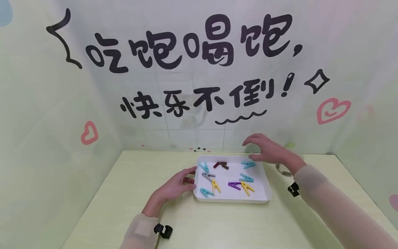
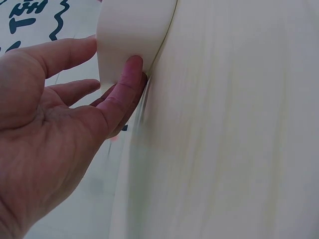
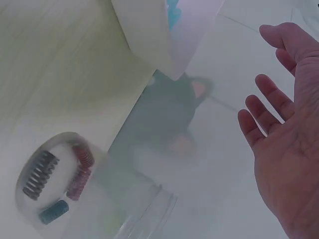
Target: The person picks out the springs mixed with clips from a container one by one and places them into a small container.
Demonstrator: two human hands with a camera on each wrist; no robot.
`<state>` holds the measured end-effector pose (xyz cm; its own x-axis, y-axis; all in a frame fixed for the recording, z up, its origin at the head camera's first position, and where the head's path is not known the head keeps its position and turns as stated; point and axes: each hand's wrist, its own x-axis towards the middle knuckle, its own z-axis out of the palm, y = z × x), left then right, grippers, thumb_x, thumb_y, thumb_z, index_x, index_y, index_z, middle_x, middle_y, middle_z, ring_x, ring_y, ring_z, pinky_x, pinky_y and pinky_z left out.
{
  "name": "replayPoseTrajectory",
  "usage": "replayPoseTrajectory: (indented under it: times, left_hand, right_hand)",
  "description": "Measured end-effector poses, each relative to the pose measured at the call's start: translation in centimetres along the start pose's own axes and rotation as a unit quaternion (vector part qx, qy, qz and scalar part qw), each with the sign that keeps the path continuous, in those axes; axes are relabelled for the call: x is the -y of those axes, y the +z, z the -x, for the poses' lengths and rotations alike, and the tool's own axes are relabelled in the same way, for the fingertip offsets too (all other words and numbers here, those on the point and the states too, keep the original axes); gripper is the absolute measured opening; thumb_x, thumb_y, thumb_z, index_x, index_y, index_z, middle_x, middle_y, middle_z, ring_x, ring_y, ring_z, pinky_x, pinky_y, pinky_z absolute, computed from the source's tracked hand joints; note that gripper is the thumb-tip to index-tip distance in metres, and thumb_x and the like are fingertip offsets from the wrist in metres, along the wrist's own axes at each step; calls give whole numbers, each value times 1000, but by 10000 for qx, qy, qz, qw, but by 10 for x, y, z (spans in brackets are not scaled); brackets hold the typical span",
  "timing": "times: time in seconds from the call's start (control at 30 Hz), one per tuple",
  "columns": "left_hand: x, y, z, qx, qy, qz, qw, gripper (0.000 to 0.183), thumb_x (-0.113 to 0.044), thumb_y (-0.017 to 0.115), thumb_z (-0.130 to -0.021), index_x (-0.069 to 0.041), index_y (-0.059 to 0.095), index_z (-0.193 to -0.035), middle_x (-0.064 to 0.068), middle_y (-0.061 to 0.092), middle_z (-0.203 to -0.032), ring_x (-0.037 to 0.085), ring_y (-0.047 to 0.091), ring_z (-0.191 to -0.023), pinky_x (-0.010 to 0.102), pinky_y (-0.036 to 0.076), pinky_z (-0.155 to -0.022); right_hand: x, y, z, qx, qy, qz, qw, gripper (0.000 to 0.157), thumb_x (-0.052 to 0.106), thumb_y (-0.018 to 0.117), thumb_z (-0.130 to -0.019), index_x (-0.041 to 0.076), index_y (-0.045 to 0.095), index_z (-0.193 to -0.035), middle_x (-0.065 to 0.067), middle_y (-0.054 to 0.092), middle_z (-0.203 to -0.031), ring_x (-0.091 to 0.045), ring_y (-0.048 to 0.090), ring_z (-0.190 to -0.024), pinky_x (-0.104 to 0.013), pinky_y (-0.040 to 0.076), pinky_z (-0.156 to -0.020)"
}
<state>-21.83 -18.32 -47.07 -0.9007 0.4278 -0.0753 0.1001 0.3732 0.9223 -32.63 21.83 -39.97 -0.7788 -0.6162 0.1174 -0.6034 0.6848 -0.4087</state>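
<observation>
Left hand (image 1: 178,185): grip apart, fingers touching left wall of tray (image 1: 231,201) | right hand (image 1: 269,151): grip apart, near tray's back right corner | clothespins (image 1: 234,185), small dark pieces (image 1: 223,163): inside tray | clear jar (image 1: 283,170): right of tray, on counter (image 1: 133,176)

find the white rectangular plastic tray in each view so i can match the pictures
Head: the white rectangular plastic tray sits below middle, slightly right of centre.
Left wrist: part of the tray, top, left of centre.
Right wrist: one corner of the tray, top, near centre.
Shared landmark: the pale yellowish wood-grain tabletop.
</observation>
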Motion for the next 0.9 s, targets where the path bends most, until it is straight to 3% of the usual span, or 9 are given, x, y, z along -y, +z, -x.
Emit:
replayPoseTrajectory:
  times: [0.2, 0.57, 0.9]
  left_hand:
    - [2, -1, 0, 13, 35, -60, 10000, 70, -7, 69, -103, 0, 35, -164, 18, 48, -155, 33, 59, -127, 43, 51, -104]
    - [3, 0, -1, 9, -15, -36, 10000, 70, -7, 69, -103, -1, 35, -164, 17, 48, -155, 32, 59, -127, 42, 51, -104]
    - [2, 1, 0, -13, -58, -27, 10000, 70, -6, 69, -102, -1, 35, -164, 15, 49, -154, 31, 59, -126, 44, 51, -104]
  right_hand:
    - [13, 9, -16, 253, -233, 94, 9994, 42, 13, 83, -92, 17, 70, -131, -12, 59, -144, -38, 47, -137, -60, 43, -112]
    - [25, 28, -38, 855, -374, 672, 9934, 41, 17, 83, -93, 22, 71, -132, -8, 58, -146, -35, 46, -138, -56, 44, -112]
    - [43, 44, -55, 1454, -180, 1010, 9840, 42, 21, 84, -92, 30, 71, -132, -5, 55, -152, -32, 45, -142, -58, 42, -114]
